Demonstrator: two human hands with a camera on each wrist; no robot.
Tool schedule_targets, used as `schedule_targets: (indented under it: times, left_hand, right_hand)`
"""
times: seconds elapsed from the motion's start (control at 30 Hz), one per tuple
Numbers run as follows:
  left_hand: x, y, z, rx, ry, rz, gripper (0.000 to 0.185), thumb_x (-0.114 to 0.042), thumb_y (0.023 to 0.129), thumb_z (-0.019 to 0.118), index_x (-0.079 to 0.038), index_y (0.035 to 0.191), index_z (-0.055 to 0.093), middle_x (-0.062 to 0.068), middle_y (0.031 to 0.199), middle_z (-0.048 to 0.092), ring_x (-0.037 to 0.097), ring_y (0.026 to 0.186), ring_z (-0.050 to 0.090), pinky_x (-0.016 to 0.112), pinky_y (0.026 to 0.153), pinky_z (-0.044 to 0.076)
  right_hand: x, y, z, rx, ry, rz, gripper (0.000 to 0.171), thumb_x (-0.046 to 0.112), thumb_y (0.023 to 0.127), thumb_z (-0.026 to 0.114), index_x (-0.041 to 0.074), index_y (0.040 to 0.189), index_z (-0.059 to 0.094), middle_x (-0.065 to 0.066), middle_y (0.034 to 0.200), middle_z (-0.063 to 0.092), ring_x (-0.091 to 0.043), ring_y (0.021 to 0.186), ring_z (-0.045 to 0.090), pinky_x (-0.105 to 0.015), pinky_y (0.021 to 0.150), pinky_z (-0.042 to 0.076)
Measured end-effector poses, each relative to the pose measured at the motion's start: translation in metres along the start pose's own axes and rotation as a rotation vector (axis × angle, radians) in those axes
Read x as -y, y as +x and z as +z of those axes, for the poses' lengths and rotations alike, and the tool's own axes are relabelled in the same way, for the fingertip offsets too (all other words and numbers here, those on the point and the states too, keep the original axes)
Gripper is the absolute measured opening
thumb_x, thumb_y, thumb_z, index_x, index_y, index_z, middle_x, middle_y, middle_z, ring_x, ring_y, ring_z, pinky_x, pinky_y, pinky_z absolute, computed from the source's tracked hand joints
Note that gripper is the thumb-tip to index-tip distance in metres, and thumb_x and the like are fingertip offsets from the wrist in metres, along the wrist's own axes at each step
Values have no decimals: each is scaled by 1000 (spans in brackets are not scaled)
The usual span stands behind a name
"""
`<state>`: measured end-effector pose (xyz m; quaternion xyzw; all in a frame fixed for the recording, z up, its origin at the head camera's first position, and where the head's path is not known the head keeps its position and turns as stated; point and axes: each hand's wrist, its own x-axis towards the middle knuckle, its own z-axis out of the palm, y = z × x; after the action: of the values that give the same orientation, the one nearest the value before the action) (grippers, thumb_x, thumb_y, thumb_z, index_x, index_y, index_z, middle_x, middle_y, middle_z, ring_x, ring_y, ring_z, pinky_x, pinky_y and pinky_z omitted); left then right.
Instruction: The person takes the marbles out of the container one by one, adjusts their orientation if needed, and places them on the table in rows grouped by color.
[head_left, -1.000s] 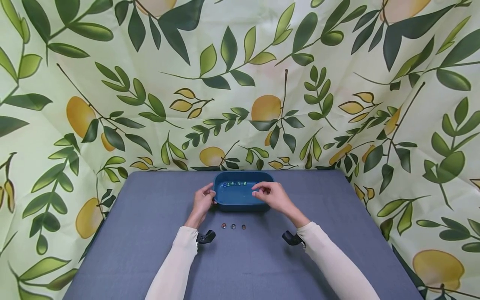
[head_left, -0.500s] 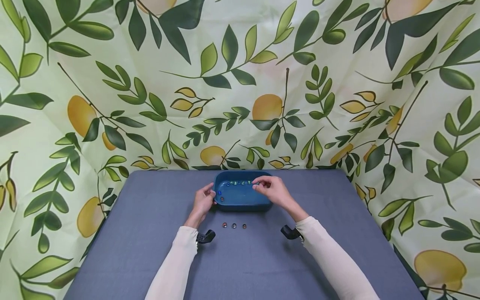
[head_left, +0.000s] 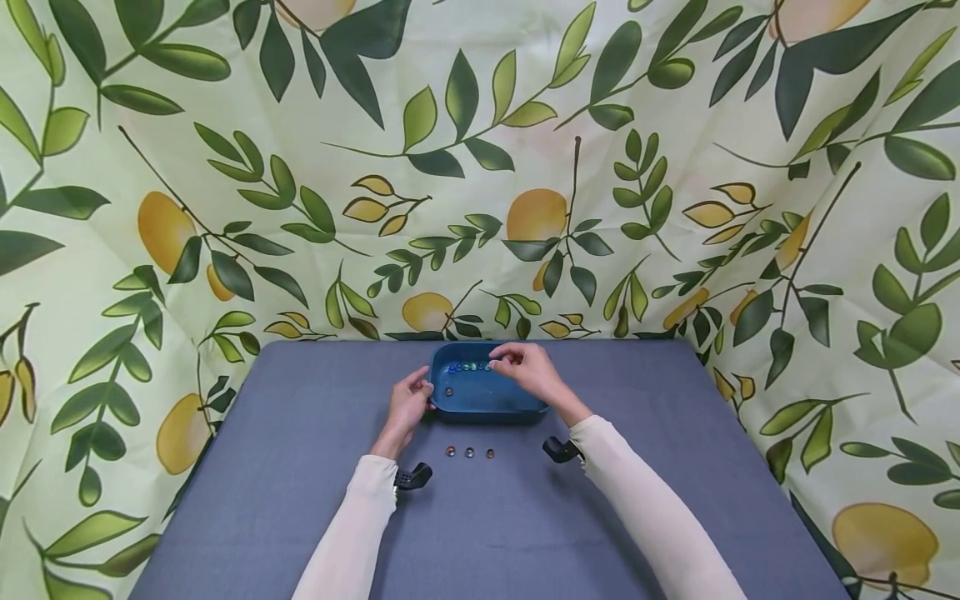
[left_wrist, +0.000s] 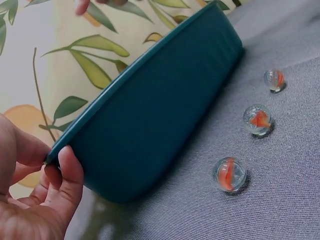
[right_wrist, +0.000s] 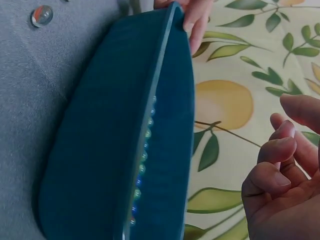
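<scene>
A blue rectangular plastic tub (head_left: 491,415) stands on the table. My left hand (head_left: 407,408) grips its left end; in the left wrist view thumb and fingers pinch the rim (left_wrist: 67,137). Above the tub's right half hovers my right hand (head_left: 534,373), its fingers loosely bent. The right wrist view shows nothing between the right thumb (right_wrist: 300,107) and fingers. Inside the tub, several blue and green marbles (head_left: 473,367) line up along the far side. An orange-toned marble (head_left: 449,391) lies apart, near the left end. The right hand hides part of the tub's interior.
Three clear marbles with orange swirls, including the left one (head_left: 451,452), sit in a row on the grey cloth-covered table (head_left: 300,500) in front of the tub. A leaf-and-fruit patterned curtain (head_left: 465,208) rises right behind the tub and at both sides.
My right hand has moved left over the tub. Marbles inside have shifted: a blue one near the left end has left its spot, and the far row sits differently. The left hand keeps its hold.
</scene>
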<state>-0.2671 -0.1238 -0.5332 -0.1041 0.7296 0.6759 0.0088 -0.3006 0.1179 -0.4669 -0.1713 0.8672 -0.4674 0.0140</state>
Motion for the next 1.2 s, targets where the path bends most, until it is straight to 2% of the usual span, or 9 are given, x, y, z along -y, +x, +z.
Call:
schedule_targets:
  times: [0.13, 0.3, 0.8, 1.03, 1.2]
  left_hand:
    - [0, 0, 1, -1, -6, 1, 46, -6, 97, 53, -6, 143, 49, 6, 99, 47, 16, 75, 52, 35, 71, 55]
    - [0, 1, 1, -4, -15, 10, 46, -4, 97, 53, -5, 143, 49, 6, 98, 47, 15, 73, 52, 34, 68, 55]
    - [3, 3, -1, 4, -19, 20, 45, -7, 99, 52, -6, 143, 49, 6, 98, 48, 16, 74, 52, 24, 63, 52]
    - [4, 2, -1, 13, -23, 21, 45, -7, 99, 52, -6, 144, 49, 6, 98, 48, 15, 74, 52, 29, 67, 54]
    - [4, 1, -1, 7, -23, 21, 44, -6, 99, 52, -7, 143, 50, 6, 97, 48, 15, 73, 52, 30, 67, 54]
  right_hand:
    - [-4, 11, 7, -6, 8, 28, 28, 22, 90, 70, 3, 110, 72, -2, 71, 60, -15, 63, 49, -28, 61, 39]
    - [-7, 24, 18, 7, 9, 66, 26, 23, 90, 71, 6, 108, 73, -2, 71, 61, -14, 64, 50, -27, 61, 39]
    - [-13, 44, 62, 86, -45, 71, 22, 23, 88, 73, 11, 107, 75, 4, 70, 59, -11, 58, 47, -23, 53, 36]
    - [-20, 52, 77, 116, -61, 107, 21, 19, 85, 76, 9, 104, 75, 2, 69, 60, -11, 60, 49, -23, 55, 38]
    - [-23, 58, 85, 127, -106, 98, 20, 21, 85, 76, 10, 102, 76, 4, 65, 55, -10, 59, 48, -22, 53, 37]
